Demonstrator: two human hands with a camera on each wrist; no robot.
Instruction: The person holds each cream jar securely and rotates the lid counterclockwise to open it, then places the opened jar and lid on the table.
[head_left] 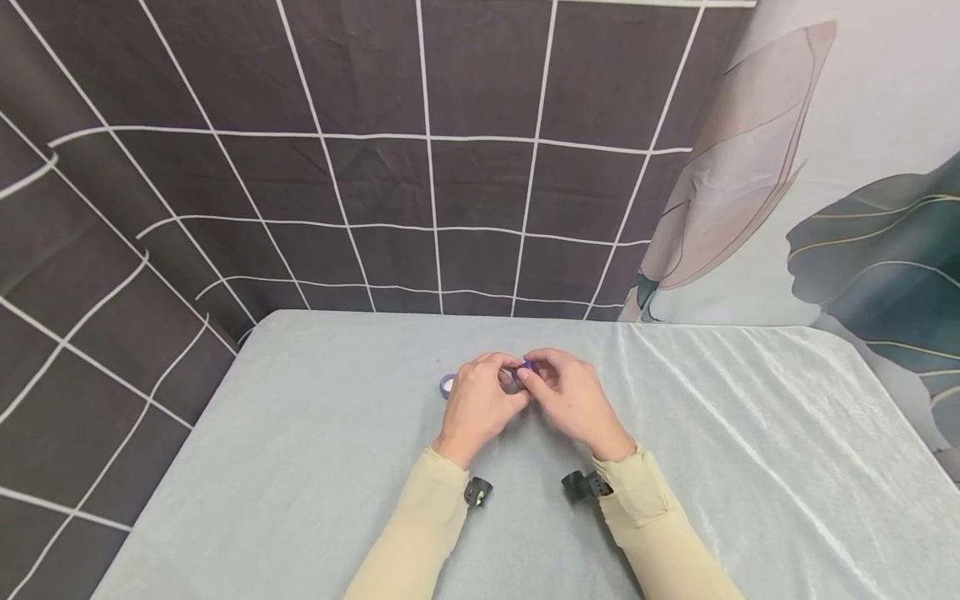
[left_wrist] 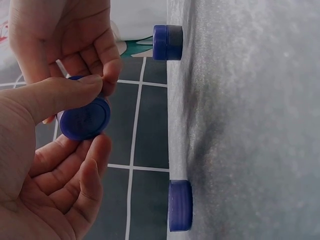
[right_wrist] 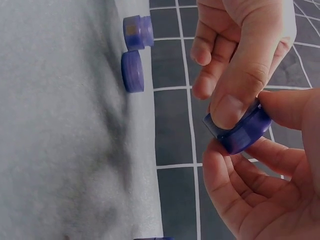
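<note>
Left hand point(head_left: 480, 404) & right hand point(head_left: 573, 400) both pinching small round blue plastic cap point(left_wrist: 85, 118) above grey velvet tablecloth point(head_left: 300, 467); two more blue caps point(right_wrist: 133, 71) lying nearby.

Left hand point(head_left: 480, 406) and right hand point(head_left: 573, 400) meet fingertip to fingertip (thumbs and forefingers pinching), forearms angled inward.

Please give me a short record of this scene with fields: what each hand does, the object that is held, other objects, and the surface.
left hand: pinches the round blue piece together with the other hand
right hand: pinches the same piece, thumb on its rim
held object: round blue piece, above the table
other objects: two more blue pieces lying on the table
surface: table with pale grey cloth
background: dark grid-patterned cloth
</note>
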